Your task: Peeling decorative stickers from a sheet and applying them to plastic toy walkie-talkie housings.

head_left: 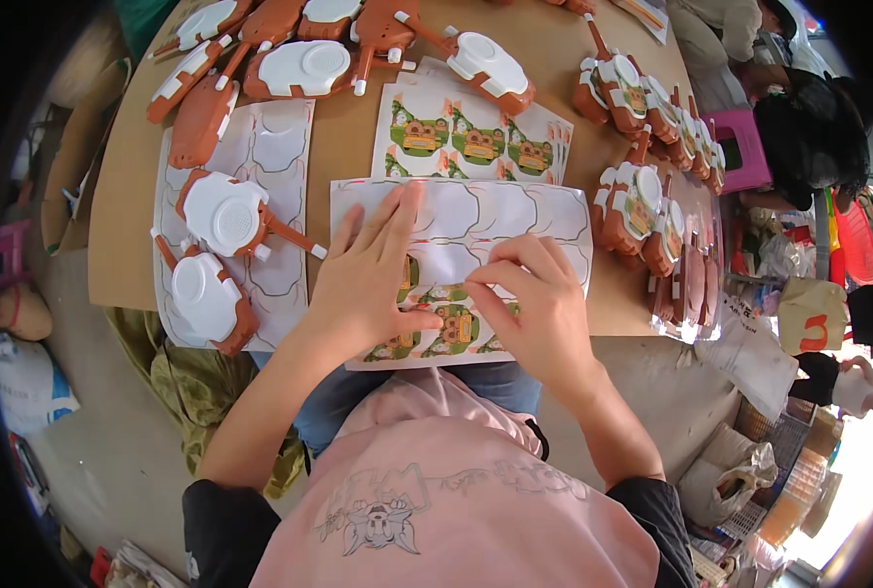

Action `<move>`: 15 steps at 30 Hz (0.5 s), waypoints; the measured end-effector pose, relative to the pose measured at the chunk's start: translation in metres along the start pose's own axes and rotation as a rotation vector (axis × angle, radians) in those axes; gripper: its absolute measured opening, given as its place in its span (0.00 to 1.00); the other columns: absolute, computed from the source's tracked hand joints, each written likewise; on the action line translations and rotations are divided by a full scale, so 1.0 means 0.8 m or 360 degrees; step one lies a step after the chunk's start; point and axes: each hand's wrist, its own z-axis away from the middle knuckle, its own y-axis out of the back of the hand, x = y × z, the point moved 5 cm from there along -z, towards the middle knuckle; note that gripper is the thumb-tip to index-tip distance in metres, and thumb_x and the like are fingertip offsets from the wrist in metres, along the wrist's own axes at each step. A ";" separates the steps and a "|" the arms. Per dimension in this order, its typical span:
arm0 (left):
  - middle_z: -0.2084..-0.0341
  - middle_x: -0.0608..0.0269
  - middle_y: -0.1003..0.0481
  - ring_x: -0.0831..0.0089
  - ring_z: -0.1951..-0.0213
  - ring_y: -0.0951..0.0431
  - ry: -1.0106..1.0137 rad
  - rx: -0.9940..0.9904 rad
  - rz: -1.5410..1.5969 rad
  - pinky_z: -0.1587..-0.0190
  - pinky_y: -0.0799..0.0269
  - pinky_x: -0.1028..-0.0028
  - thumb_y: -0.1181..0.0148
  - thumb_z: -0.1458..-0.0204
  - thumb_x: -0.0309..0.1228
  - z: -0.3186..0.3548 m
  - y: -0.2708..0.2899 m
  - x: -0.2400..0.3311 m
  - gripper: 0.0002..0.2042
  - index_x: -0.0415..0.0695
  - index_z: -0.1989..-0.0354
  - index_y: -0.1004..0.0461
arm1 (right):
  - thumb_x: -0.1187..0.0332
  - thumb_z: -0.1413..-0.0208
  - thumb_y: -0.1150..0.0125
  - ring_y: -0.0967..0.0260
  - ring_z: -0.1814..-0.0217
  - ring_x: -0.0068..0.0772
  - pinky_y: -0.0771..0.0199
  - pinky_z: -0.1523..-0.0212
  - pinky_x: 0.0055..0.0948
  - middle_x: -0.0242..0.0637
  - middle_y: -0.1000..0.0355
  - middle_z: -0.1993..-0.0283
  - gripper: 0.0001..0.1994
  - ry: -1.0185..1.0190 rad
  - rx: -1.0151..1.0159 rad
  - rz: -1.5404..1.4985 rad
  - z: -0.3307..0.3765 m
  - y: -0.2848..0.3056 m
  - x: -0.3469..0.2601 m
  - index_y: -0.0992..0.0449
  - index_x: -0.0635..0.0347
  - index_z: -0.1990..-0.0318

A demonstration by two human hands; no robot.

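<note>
A sticker sheet [534, 211] lies at the table's near edge; its far rows are bare backing with cut outlines, while printed stickers [453, 333] with a yellow vehicle and animals fill the near rows. My left hand [363, 284] rests flat on the sheet's left part, fingers stretched away from me and thumb out to the right. Over the sheet's middle, my right hand [537, 304] pinches thumb and forefinger together at the edge of a printed sticker. Its fingers partly cover that sticker, so I cannot see whether it is lifted.
More printed sheets [436, 103] lie beyond. Brown-and-white toy walkie-talkies [225, 216] sit on a peeled sheet [284, 269] at left and across the far edge. Stickered walkie-talkies [632, 201] stand at right, beside a clear plastic bag [696, 294]. A purple stool [740, 147] and a person [716, 29] are beyond.
</note>
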 end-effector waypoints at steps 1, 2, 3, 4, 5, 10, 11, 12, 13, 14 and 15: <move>0.31 0.57 0.48 0.63 0.30 0.48 -0.0026 0.0032 0.0024 0.31 0.55 0.54 0.24 0.73 0.47 0.000 -0.001 -0.001 0.63 0.40 0.29 0.61 | 0.72 0.58 0.33 0.34 0.61 0.36 0.32 0.60 0.34 0.29 0.31 0.64 0.05 0.0000 -0.0004 0.0004 0.002 0.002 -0.001 0.22 0.54 0.71; 0.31 0.55 0.48 0.60 0.31 0.48 -0.0052 0.0063 0.0049 0.31 0.56 0.53 0.24 0.73 0.48 0.000 -0.002 -0.001 0.62 0.42 0.29 0.61 | 0.73 0.57 0.33 0.34 0.61 0.37 0.31 0.61 0.34 0.30 0.31 0.64 0.05 -0.0064 -0.0023 -0.0081 0.003 0.002 0.001 0.22 0.55 0.71; 0.31 0.55 0.48 0.60 0.31 0.48 -0.0052 0.0065 0.0054 0.31 0.56 0.53 0.24 0.73 0.48 -0.001 -0.001 -0.002 0.62 0.42 0.29 0.61 | 0.74 0.57 0.33 0.33 0.62 0.39 0.31 0.62 0.34 0.32 0.31 0.64 0.05 -0.0128 -0.0040 -0.0165 0.004 0.003 0.002 0.22 0.57 0.70; 0.31 0.55 0.48 0.60 0.30 0.48 -0.0060 0.0066 0.0059 0.31 0.56 0.53 0.25 0.73 0.47 0.000 -0.001 -0.002 0.62 0.42 0.29 0.61 | 0.74 0.57 0.33 0.33 0.62 0.39 0.31 0.62 0.34 0.32 0.31 0.64 0.05 -0.0127 -0.0046 -0.0165 0.003 0.003 0.001 0.22 0.57 0.70; 0.31 0.54 0.48 0.60 0.30 0.48 -0.0068 0.0067 0.0063 0.31 0.56 0.53 0.25 0.72 0.46 0.000 -0.001 -0.002 0.62 0.41 0.29 0.61 | 0.75 0.57 0.33 0.33 0.62 0.40 0.30 0.62 0.34 0.34 0.31 0.64 0.05 -0.0143 -0.0003 -0.0207 0.001 0.006 -0.001 0.22 0.58 0.70; 0.31 0.54 0.50 0.62 0.30 0.50 -0.0080 0.0113 0.0119 0.31 0.55 0.54 0.25 0.70 0.44 0.006 0.001 -0.004 0.59 0.38 0.30 0.58 | 0.76 0.54 0.33 0.30 0.62 0.33 0.31 0.65 0.27 0.38 0.30 0.58 0.11 -0.0194 0.0310 -0.0411 -0.030 0.037 -0.016 0.22 0.61 0.60; 0.31 0.51 0.50 0.61 0.30 0.51 -0.0096 0.0087 0.0024 0.31 0.55 0.54 0.26 0.69 0.46 0.008 -0.001 -0.003 0.59 0.38 0.30 0.58 | 0.77 0.53 0.33 0.30 0.61 0.31 0.31 0.65 0.26 0.38 0.30 0.55 0.15 -0.0264 0.0377 -0.0553 -0.039 0.035 -0.018 0.23 0.61 0.55; 0.31 0.49 0.50 0.58 0.30 0.51 -0.0106 0.0124 0.0009 0.31 0.55 0.53 0.27 0.68 0.46 0.014 0.000 0.002 0.55 0.38 0.32 0.53 | 0.76 0.53 0.33 0.31 0.58 0.29 0.31 0.64 0.25 0.39 0.32 0.49 0.28 -0.0235 0.0330 -0.0648 -0.050 0.022 -0.024 0.32 0.59 0.41; 0.31 0.47 0.51 0.56 0.29 0.52 -0.0134 0.0161 -0.0003 0.32 0.54 0.53 0.28 0.67 0.46 0.019 0.001 0.009 0.52 0.38 0.33 0.49 | 0.75 0.53 0.32 0.31 0.53 0.31 0.29 0.60 0.27 0.42 0.35 0.44 0.39 -0.0274 0.0247 -0.0731 -0.061 0.006 -0.030 0.44 0.56 0.32; 0.36 0.45 0.43 0.52 0.33 0.46 -0.0219 0.0225 -0.0147 0.34 0.49 0.53 0.29 0.65 0.43 0.034 0.005 0.020 0.38 0.37 0.44 0.35 | 0.72 0.54 0.30 0.32 0.48 0.35 0.29 0.55 0.33 0.44 0.37 0.41 0.46 -0.0189 0.0137 -0.0739 -0.073 -0.015 -0.038 0.53 0.54 0.29; 0.41 0.47 0.39 0.52 0.36 0.41 -0.0268 0.0289 -0.0086 0.37 0.45 0.54 0.29 0.64 0.42 0.053 0.013 0.025 0.32 0.38 0.51 0.31 | 0.71 0.56 0.28 0.32 0.46 0.36 0.28 0.51 0.36 0.44 0.37 0.39 0.50 -0.0139 0.0002 -0.0706 -0.086 -0.037 -0.052 0.57 0.54 0.28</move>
